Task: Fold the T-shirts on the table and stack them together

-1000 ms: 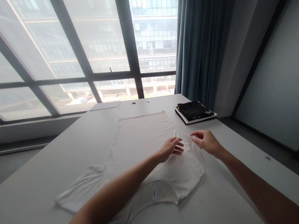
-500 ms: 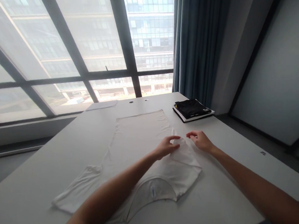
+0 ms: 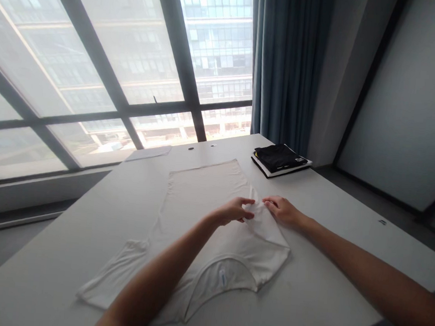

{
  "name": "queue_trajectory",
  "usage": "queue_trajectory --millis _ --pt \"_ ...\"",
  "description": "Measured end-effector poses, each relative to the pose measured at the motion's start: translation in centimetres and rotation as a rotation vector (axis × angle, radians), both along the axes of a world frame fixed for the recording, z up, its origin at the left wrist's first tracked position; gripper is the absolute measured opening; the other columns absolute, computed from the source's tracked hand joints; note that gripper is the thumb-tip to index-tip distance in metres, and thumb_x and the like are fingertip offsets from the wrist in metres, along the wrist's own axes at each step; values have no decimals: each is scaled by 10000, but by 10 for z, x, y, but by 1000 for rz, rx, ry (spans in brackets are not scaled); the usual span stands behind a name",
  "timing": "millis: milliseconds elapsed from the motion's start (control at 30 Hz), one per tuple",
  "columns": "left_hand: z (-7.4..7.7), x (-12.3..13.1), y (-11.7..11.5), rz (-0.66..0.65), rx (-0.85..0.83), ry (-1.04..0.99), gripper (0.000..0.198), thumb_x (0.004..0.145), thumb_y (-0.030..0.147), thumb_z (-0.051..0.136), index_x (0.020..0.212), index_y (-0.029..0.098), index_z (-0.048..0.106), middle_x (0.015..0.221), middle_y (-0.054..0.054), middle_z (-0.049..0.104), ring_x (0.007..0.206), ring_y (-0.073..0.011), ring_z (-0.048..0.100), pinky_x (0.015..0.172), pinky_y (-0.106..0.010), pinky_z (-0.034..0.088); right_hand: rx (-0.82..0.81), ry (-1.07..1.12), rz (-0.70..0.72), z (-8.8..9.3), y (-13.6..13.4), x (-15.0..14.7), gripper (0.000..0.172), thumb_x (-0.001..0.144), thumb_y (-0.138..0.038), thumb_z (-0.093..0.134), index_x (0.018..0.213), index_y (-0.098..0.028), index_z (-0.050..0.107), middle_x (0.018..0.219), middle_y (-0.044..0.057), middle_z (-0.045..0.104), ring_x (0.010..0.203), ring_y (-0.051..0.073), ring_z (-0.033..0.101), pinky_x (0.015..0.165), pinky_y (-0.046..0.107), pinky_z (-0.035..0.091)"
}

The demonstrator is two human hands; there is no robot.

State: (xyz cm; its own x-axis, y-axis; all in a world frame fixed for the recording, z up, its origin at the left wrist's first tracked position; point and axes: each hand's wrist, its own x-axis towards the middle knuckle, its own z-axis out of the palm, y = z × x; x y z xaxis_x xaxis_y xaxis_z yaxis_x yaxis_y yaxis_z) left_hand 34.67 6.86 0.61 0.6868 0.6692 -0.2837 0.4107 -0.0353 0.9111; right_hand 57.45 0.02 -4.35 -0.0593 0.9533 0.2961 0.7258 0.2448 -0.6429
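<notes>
A white T-shirt (image 3: 203, 197) lies spread on the white table, its neckline and inside label toward me and its hem toward the window. My left hand (image 3: 234, 210) rests over the shirt's right side near the sleeve, thumb and index finger apart. Just to its right, my right hand (image 3: 282, 210) has its curled fingertips closed on the shirt's edge by the right sleeve (image 3: 271, 250). Creases run through the cloth between both hands. The left sleeve (image 3: 114, 280) lies out to the side, partly behind my left forearm.
Folded dark clothing (image 3: 280, 158) sits stacked with a white piece at the table's (image 3: 332, 232) far right. A pale flat sheet (image 3: 148, 153) lies at the back left edge. Large windows (image 3: 129, 40) and a blue curtain (image 3: 289, 63) stand behind the table.
My left hand has shifted slightly left over the shirt. The right hand has moved left and down, and its fingertips now meet the shirt's edge.
</notes>
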Motion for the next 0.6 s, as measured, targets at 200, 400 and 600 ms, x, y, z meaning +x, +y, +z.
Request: queue_trajectory --millis 200,400,600 --pt "-2 -4 6 -133 79 83 778 710 239 830 1439 181 563 810 -2 683 689 -143 632 596 -224 519 43 -95 41 -2 -1 -1 352 968 -326 523 1206 -149 713 1199 147 717 1136 266 638 1021 384 462" --pt "-5 -3 -2 -248 684 305 745 688 149 822 1399 200 604 1342 -123 567 1035 -252 652 943 -355 520 94 -163 82 -5 -1 -1 348 952 -301 548 1237 -162 692 1252 149 686 1181 280 606 1055 418 445" --pt "-18 14 -32 -228 1094 227 449 1010 264 464 1454 214 510 1530 -111 460 1372 -266 471 1159 -402 350 186 -67 -146 -5 8 11 423 956 -172 398 1271 -114 673 1292 169 673 1233 266 599 1115 413 413"
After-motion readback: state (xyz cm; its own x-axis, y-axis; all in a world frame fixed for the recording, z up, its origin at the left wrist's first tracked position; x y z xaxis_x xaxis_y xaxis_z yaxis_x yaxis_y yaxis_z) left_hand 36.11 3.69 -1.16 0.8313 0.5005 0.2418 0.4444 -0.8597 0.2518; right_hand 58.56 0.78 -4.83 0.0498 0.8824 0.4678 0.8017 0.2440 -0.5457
